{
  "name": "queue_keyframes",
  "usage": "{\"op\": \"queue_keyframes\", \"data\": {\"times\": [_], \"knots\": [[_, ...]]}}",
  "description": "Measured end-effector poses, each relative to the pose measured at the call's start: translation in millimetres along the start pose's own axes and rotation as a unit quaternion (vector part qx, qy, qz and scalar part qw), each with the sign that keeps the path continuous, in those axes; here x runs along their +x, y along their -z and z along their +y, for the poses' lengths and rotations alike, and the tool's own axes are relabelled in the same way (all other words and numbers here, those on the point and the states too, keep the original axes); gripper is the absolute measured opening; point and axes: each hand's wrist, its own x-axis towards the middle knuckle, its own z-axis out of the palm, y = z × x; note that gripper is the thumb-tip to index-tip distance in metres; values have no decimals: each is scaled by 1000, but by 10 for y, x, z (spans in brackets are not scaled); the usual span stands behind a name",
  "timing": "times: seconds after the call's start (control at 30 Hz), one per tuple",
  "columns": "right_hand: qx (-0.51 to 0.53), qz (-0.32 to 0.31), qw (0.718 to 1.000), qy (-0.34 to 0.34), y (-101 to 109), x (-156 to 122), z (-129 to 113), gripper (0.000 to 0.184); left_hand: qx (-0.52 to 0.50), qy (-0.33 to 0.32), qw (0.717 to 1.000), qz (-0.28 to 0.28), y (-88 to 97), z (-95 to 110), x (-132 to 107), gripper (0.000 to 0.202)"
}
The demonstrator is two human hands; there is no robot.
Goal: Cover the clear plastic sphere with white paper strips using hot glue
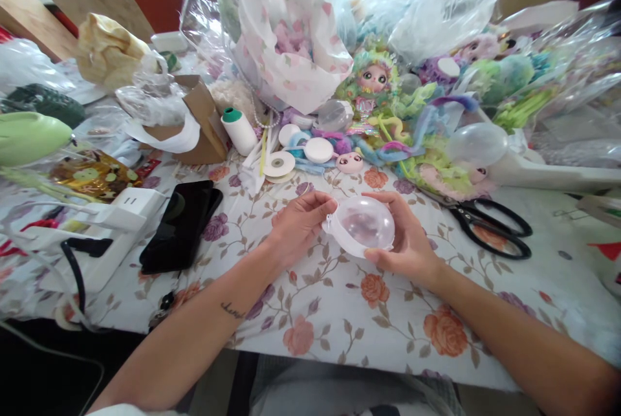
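Observation:
A clear plastic dome case with a white rim (365, 225) is held above the flowered tablecloth (334, 312). My right hand (407, 241) wraps round its right side, thumb on the near rim and fingers behind. At the left edge of the case, my left hand (303, 225) pinches close to a small white tab; whether anything else lies between the fingertips is hidden. Beyond the hands lie a small doll face (349, 162), a round white disc (318, 150) and a ribbon spool (279, 165).
Black-handled scissors (495, 228) lie at right. Two stacked dark phones (177, 225) and a white power strip (104, 241) are at left. Behind stand a green-topped thread cone (239, 132), a cardboard box (206, 121), a fluffy doll (371, 83) and a strawberry-print bag (295, 73).

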Motion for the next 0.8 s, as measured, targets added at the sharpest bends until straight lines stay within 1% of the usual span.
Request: {"op": "queue_keyframes", "data": {"times": [0.07, 0.13, 0.23, 0.3, 0.33, 0.37, 0.4, 0.43, 0.47, 0.53, 0.6, 0.63, 0.67, 0.7, 0.73, 0.8], "knots": [[-35, 3, 999, 17, -9, -8, 22, 73, 28, -18, 999, 28, 28, -5, 18, 28], [-69, 10, 997, 35, -19, -16, 38, 78, 49, -51, 995, 72, 81, 10, 51, 25], [-109, 33, 993, 32, -19, -19, 47, 82, 50, -107, 982, 151, 180, 88, 109, 31], [-142, 53, 988, 15, -3, -10, 40, 83, 73, -143, 965, 206, 222, 160, 123, 43], [-160, 64, 985, 6, 8, -3, 33, 83, 105, -173, 953, 225, 228, 193, 117, 42], [-175, 74, 982, -1, 18, 5, 24, 84, 148, -209, 937, 235, 223, 218, 100, 35], [-188, 83, 979, -6, 26, 12, 14, 84, 194, -246, 919, 238, 208, 235, 73, 22], [-197, 89, 976, -8, 32, 19, 4, 84, 240, -277, 901, 233, 186, 241, 37, 12], [-202, 93, 975, -7, 33, 25, -6, 83, 279, -301, 885, 221, 159, 238, -5, 18], [-202, 94, 975, -6, 28, 33, -21, 82, 345, -311, 867, 178, 102, 209, -94, 12], [-193, 95, 976, -9, 17, 38, -27, 83, 412, -338, 839, 112, 55, 165, -168, 25], [-188, 101, 977, -11, 11, 40, -25, 83, 428, -348, 829, 91, 39, 142, -192, 25], [-180, 111, 977, -13, 7, 43, -21, 83, 435, -350, 826, 76, 29, 120, -208, 21], [-170, 124, 977, -14, 4, 45, -14, 83, 435, -345, 829, 67, 25, 100, -216, 17], [-158, 137, 978, -14, 2, 47, -4, 83, 435, -333, 834, 62, 26, 83, -215, 17], [-134, 165, 977, -11, 2, 49, 24, 84, 443, -308, 840, 54, 33, 60, -200, 23]]}}
